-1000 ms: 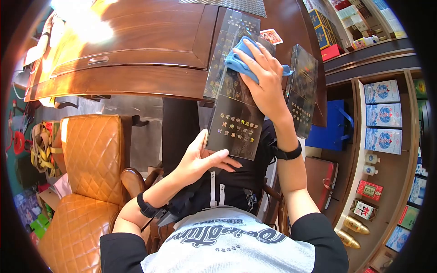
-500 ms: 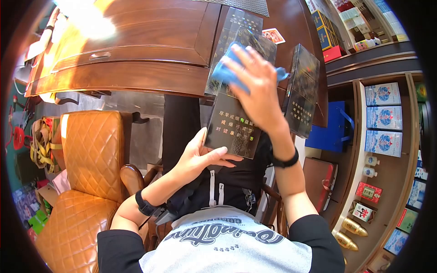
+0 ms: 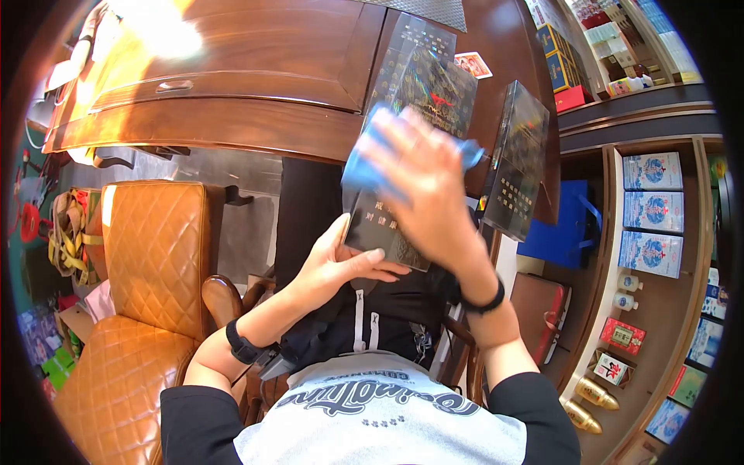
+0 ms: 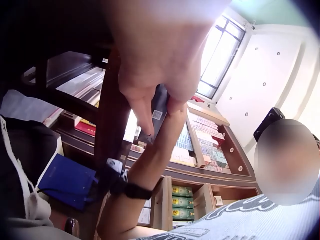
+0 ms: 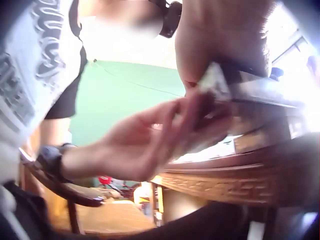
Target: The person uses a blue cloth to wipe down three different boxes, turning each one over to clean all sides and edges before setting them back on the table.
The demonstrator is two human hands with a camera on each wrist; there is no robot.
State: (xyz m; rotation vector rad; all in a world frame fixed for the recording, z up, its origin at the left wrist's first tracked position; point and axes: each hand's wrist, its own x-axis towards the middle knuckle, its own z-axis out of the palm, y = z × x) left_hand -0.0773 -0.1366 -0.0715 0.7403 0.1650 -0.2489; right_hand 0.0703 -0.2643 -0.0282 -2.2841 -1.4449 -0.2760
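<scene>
A black cigarette carton (image 3: 374, 229) with gold lettering tilts up from the lap toward the table edge. My left hand (image 3: 333, 267) grips its near end, thumb on the top face and fingers beneath; the left wrist view shows a dark strip of carton (image 4: 159, 115) between thumb and fingers. Across the carton's upper face lies a blue cloth (image 3: 358, 167), with my right hand (image 3: 425, 182) spread over it, fingers extended and blurred. The right hand hides the middle of the carton. In the right wrist view the carton's edge (image 5: 265, 87) is blurred.
Another black carton (image 3: 515, 167) stands at the table's right edge, and a further one (image 3: 422, 35) lies behind the held carton. A playing card (image 3: 473, 65) is on the wooden table (image 3: 232, 128). Shelves with boxes (image 3: 652, 209) line the right; a tan chair (image 3: 155, 256) stands left.
My right hand has slid the blue cloth down the carton toward me and slightly left, uncovering a red mark farther up. The left hand keeps its grip on the near end.
</scene>
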